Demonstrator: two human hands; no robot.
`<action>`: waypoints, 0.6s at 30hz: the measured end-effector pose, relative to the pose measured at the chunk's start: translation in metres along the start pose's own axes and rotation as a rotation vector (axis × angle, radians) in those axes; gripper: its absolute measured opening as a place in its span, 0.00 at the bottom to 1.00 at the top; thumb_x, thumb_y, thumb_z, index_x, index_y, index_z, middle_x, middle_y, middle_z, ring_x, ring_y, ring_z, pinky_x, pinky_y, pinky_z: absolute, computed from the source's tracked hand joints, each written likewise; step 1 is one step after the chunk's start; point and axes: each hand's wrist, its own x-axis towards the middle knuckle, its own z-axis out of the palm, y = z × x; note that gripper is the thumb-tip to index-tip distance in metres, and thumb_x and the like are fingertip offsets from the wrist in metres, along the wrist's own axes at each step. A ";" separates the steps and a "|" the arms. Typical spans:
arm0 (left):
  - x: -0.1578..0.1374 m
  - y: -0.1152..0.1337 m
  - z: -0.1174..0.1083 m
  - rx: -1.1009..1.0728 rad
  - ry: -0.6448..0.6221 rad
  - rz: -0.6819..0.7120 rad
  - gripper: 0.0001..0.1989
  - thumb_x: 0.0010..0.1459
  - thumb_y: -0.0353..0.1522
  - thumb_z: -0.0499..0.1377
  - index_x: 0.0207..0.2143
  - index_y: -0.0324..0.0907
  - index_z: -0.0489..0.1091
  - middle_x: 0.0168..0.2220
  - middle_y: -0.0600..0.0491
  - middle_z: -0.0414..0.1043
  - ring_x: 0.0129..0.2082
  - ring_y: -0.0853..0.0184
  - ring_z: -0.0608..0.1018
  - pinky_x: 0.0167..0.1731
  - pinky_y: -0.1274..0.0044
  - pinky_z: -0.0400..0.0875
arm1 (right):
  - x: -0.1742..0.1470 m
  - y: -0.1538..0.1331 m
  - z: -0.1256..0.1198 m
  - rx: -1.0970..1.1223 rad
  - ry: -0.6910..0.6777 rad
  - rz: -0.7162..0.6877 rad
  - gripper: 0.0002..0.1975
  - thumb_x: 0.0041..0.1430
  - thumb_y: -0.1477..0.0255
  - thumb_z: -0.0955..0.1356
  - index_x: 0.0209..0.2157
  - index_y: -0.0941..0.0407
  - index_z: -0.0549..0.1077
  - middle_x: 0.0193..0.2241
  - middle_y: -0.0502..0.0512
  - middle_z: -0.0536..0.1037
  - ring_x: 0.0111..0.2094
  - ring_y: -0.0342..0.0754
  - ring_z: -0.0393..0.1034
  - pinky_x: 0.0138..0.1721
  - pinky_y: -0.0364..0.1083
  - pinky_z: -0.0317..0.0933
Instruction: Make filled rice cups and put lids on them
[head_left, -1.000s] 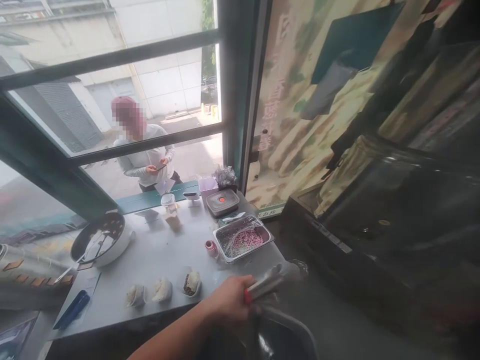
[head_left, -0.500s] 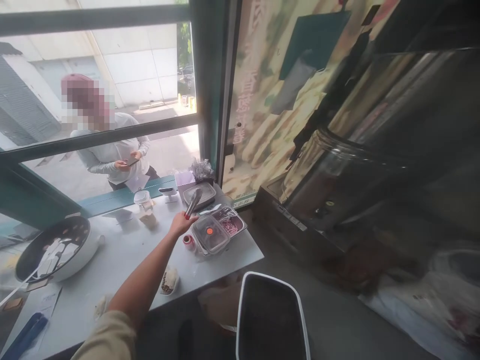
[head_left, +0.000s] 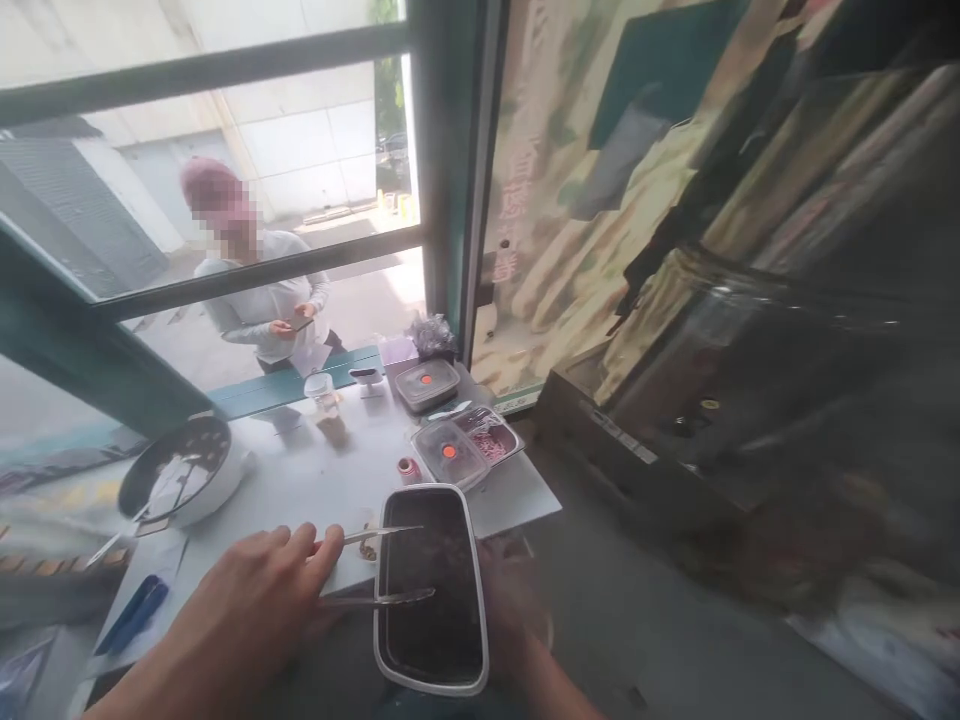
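My left hand (head_left: 251,600) is shut on metal tongs (head_left: 379,565), whose two open arms reach over a white-rimmed rectangular tub (head_left: 431,590) filled with something dark. My right hand (head_left: 517,600) holds that tub from below on its right side, above the front edge of the grey counter (head_left: 300,490). A small bowl (head_left: 367,548) of food shows just behind the tongs.
On the counter stand a steel tray of pink strands (head_left: 491,440) half covered by a lid, a lidded box (head_left: 427,385), a small pink jar (head_left: 407,468), a glass jar (head_left: 324,395), a white electric pan (head_left: 180,480) and a blue object (head_left: 135,615). A person (head_left: 255,290) stands outside the window. A dark machine (head_left: 675,420) stands on the right.
My left hand has drawn back from the steel tray with the tongs. The dark tub has been lifted up in front of me, and the tongs now hang over it.
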 end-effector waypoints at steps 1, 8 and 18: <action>-0.003 -0.001 0.000 0.041 -0.009 -0.014 0.25 0.65 0.33 0.62 0.64 0.44 0.71 0.46 0.41 0.78 0.42 0.47 0.82 0.41 0.60 0.78 | 0.008 0.009 0.005 0.042 -0.053 0.062 0.38 0.66 0.41 0.65 0.58 0.57 0.81 0.57 0.60 0.83 0.58 0.58 0.77 0.64 0.55 0.65; -0.040 -0.025 0.021 0.181 -0.061 -0.044 0.20 0.63 0.21 0.49 0.51 0.41 0.74 0.38 0.44 0.77 0.35 0.49 0.83 0.34 0.61 0.77 | 0.039 0.053 0.018 0.121 -0.145 0.293 0.40 0.67 0.42 0.66 0.60 0.62 0.78 0.55 0.66 0.83 0.58 0.59 0.78 0.67 0.57 0.62; -0.071 -0.042 0.035 0.193 -0.086 -0.099 0.25 0.61 0.17 0.44 0.51 0.39 0.74 0.37 0.44 0.77 0.34 0.49 0.82 0.34 0.62 0.77 | 0.068 0.079 0.028 0.154 -0.178 0.401 0.40 0.71 0.44 0.62 0.62 0.67 0.75 0.56 0.68 0.83 0.59 0.58 0.77 0.71 0.57 0.57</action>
